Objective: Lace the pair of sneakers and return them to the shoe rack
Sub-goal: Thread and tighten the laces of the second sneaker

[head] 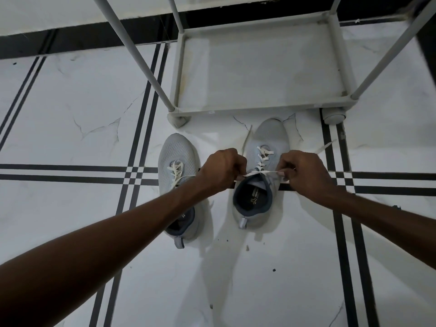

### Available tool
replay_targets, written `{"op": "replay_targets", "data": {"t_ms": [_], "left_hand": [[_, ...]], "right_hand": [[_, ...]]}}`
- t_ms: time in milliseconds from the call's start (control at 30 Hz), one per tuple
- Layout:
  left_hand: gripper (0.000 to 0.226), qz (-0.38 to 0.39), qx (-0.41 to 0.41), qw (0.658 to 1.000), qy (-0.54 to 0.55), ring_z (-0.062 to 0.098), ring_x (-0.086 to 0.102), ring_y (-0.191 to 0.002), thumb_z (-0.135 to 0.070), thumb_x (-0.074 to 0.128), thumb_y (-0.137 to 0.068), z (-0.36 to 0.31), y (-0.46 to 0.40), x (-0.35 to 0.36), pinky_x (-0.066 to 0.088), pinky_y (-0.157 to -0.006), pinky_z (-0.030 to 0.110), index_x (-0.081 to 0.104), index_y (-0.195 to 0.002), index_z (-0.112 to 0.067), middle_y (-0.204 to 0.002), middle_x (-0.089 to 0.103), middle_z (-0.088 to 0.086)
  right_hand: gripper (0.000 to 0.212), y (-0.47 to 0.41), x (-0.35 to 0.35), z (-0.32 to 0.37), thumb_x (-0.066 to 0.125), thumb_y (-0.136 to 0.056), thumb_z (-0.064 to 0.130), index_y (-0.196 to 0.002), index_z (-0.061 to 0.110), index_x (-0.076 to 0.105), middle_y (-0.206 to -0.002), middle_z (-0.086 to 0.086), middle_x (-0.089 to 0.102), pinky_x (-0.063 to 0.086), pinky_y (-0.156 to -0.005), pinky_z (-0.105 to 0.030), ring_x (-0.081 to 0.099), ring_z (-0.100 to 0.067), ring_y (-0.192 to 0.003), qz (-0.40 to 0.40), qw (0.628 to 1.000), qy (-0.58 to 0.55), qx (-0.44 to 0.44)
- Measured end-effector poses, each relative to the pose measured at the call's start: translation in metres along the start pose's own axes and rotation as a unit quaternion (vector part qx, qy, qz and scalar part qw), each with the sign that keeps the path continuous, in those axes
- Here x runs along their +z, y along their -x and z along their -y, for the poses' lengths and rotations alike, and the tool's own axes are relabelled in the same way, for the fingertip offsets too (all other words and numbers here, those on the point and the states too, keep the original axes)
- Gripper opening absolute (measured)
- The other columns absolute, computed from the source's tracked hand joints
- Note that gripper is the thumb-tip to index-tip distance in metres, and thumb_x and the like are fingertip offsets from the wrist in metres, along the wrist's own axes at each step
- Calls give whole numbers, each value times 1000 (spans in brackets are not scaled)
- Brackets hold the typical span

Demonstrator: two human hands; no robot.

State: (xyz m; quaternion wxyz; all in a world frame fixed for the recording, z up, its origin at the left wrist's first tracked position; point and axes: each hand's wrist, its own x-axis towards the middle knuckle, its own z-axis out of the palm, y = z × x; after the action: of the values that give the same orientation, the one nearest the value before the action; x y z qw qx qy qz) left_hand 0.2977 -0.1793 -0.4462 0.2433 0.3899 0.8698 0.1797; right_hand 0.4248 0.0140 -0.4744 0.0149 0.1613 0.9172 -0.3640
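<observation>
Two light grey sneakers stand side by side on the floor, toes pointing at the shoe rack (259,110). The right sneaker (271,138) has a white lace (263,154) crossed through its eyelets. My left hand (220,169) and my right hand (304,172) each pinch one end of that lace and pull it taut sideways across the top of the tongue. The loose lace tips stick out past both hands. The left sneaker (175,152) has a cream lace (175,172) threaded in it; my left forearm covers its middle.
The grey rack's bottom shelf (259,67) holds nothing, and its posts (132,50) rise toward me. White marble floor tiles (70,114) with black stripe lines surround the shoes. A black skirting strip (70,41) runs along the wall behind.
</observation>
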Motion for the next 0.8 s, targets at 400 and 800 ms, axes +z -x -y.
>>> {"op": "replay_targets", "data": {"t_ms": [400,800], "left_hand": [[13,10,71,994,-82,14,58,-69,-2,73,-72,19,3,-6,35,-61,25,69,-79,-11,-82,68,1],[8,120,-31,992,37,18,71,-72,-12,79,-78,34,19,8,51,-72,25,74,-85,-12,-80,77,8]], "right_hand": [[41,6,-3,-2,62,-59,-16,-67,22,46,-64,11,42,32,-51,-30,42,-19,-67,2,980,183,-83],[30,6,3,-12,71,-56,-12,-67,15,64,-63,0,65,34,-77,-42,55,-33,-84,-38,950,290,-115]]}}
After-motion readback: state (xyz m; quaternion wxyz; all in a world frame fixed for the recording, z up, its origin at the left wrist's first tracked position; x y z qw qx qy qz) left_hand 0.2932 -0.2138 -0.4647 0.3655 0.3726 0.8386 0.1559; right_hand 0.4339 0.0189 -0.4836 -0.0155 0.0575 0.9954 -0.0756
